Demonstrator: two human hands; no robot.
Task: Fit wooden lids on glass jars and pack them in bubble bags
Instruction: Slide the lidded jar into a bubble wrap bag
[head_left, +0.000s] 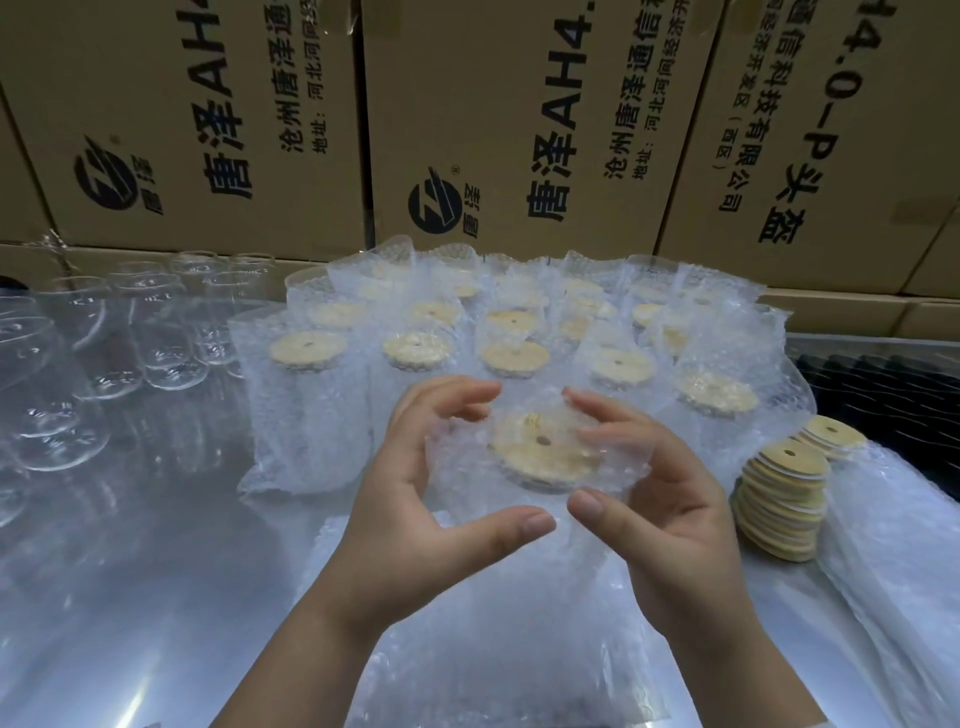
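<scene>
Stacked cardboard cartons (519, 104) with black printed lettering are forming the back wall behind a reflective metal table (130, 571).

Far left: empty glass jars (130, 332) are standing upright and lidless in a cluster, touching or just beside one another.

Centre rear: bagged jars (415, 348) are standing in rows, each in its own bubble sleeve with a round wooden disc showing at the open mouth.

Centre front, raised above the table: one bubble bag (452, 467) is being held between both hands, its mouth tilting toward the camera. A wooden lid (540, 447) with a small centre hole is sitting inside that mouth; the film is hiding whatever lies under it.

Left hand (415, 509): fingers are curling over the far left rim of the bag, and the thumb is reaching along the near edge.

Right hand (670, 519): fingers are curling over the far right rim, and the thumb is mirroring the other one. The two thumb tips are lying near each other but apart.

Beneath the hands: flat bubble bags (493, 649) are lying in a pile.

Right: a stack of wooden lids (779, 509) is leaning slightly on the table.

Far right rear: a dark ribbed object (883, 395) is showing, too indistinct to identify.
</scene>
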